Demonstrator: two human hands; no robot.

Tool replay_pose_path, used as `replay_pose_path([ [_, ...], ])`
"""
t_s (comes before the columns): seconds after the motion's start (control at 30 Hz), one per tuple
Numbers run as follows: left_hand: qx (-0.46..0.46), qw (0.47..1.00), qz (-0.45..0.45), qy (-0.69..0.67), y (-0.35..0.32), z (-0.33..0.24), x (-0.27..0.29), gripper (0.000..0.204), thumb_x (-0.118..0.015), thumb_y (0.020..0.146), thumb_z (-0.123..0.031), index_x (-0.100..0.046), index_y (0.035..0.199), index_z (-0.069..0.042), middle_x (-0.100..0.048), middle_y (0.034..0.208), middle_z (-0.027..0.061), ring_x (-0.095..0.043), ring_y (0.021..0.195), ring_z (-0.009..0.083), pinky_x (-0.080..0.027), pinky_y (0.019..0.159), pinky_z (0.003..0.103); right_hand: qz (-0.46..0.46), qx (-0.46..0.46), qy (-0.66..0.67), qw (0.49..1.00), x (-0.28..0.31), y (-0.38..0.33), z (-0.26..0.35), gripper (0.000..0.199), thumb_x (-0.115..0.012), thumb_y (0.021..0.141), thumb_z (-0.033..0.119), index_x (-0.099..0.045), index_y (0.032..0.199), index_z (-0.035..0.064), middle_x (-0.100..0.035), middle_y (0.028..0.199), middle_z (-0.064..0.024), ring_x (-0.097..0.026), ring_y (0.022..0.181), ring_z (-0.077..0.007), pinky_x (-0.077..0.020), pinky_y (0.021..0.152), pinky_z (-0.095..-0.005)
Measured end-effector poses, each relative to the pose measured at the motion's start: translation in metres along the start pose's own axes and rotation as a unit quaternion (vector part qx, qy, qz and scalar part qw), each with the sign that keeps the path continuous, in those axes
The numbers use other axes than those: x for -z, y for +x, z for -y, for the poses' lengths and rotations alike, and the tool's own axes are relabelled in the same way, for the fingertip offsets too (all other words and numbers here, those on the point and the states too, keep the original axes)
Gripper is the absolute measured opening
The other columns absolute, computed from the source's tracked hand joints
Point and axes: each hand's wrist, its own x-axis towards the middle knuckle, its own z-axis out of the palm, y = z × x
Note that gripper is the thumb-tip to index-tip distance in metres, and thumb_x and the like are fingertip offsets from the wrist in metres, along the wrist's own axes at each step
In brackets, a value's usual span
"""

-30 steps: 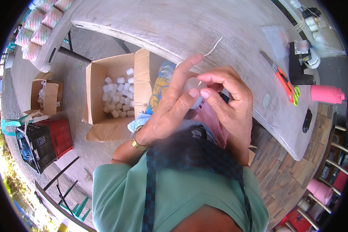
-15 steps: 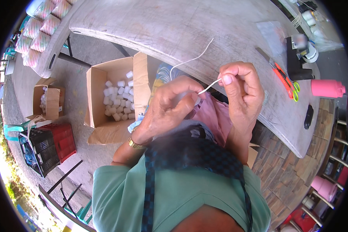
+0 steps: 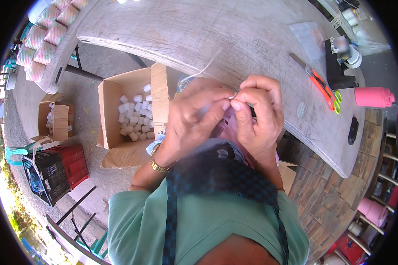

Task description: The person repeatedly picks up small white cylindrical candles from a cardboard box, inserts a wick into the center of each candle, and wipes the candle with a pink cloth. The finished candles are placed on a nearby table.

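Left hand (image 3: pixel 190 110): pinched closed on white cord (image 3: pixel 198 73)
Right hand (image 3: pixel 262 115): pinched closed there too
White cord: between fingertips, tail beyond left hand
Printed label (image 3: pixel 333 46): right of hands, I can't read it

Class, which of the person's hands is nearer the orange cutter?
Right: the right hand is left of the orange cutter in the picture; the left hand is farther left, beyond the right one.
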Motion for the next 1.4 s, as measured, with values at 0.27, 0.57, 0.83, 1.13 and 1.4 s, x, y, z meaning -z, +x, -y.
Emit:
replay_pose_path([
  [0.27, -0.009, 0.999, -0.014, 0.031, 0.002, -0.001, 0.000, 0.012, -0.068, 0.084, -0.003, -0.065, 0.096, -0.001, -0.065, 0.088, 0.0108, -0.065, 0.078, 0.0224, -0.051, 0.067, 0.033, 0.036, -0.108, 0.173, 0.978, 0.000, -0.008, -0.008, 0.012, -0.066, 0.085, -0.002, -0.060, 0.095, -0.0002, -0.063, 0.087, -0.0102, -0.062, 0.074, -0.0169, -0.0492, 0.066, -0.0285],
  [0.57, -0.021, 0.995, -0.094, 0.012, 0.001, -0.001, -0.007, 0.004, -0.064, 0.086, -0.004, -0.066, 0.089, 0.000, -0.066, 0.082, 0.0087, -0.066, 0.075, 0.0203, -0.052, 0.080, 0.036, -0.016, -0.139, 0.216, 0.966, -0.011, -0.009, -0.001, 0.020, -0.068, 0.078, -0.009, -0.061, 0.094, 0.0014, -0.065, 0.091, -0.0102, -0.065, 0.078, -0.0175, -0.0515, 0.069, -0.0280],
  [0.83, -0.029, 0.993, -0.065, 0.098, 0.003, 0.005, -0.001, 0.010, -0.070, 0.080, -0.005, -0.067, 0.089, -0.003, -0.067, 0.079, 0.0080, -0.066, 0.076, 0.0293, -0.043, 0.100, 0.053, 0.001, 0.072, -0.086, 0.994, -0.014, -0.005, -0.013, 0.015, -0.066, 0.079, -0.002, -0.062, 0.093, 0.0024, -0.062, 0.085, -0.0087, -0.060, 0.076, -0.0237, -0.0470, 0.065, -0.0338],
  [1.13, -0.236, 0.895, -0.166, 0.341, 0.006, 0.012, -0.009, 0.014, -0.075, 0.073, -0.008, -0.066, 0.084, -0.009, -0.064, 0.084, 0.0021, -0.062, 0.067, 0.0200, -0.038, 0.106, 0.055, 0.041, 0.004, -0.094, 0.995, -0.009, -0.001, -0.008, 0.010, -0.065, 0.082, 0.002, -0.062, 0.092, 0.0041, -0.063, 0.083, -0.0077, -0.061, 0.075, -0.0258, -0.0444, 0.072, -0.0361],
  [1.4, 0.127, 0.984, -0.068, -0.103, 0.002, 0.007, -0.002, 0.008, -0.067, 0.085, -0.008, -0.065, 0.087, 0.000, -0.066, 0.076, 0.0049, -0.061, 0.068, 0.0133, -0.052, 0.086, 0.035, -0.019, -0.023, 0.010, 0.999, -0.013, -0.010, -0.009, 0.019, -0.069, 0.077, -0.005, -0.064, 0.094, 0.0020, -0.068, 0.089, -0.0093, -0.064, 0.076, -0.0248, -0.0477, 0.071, -0.0315],
])
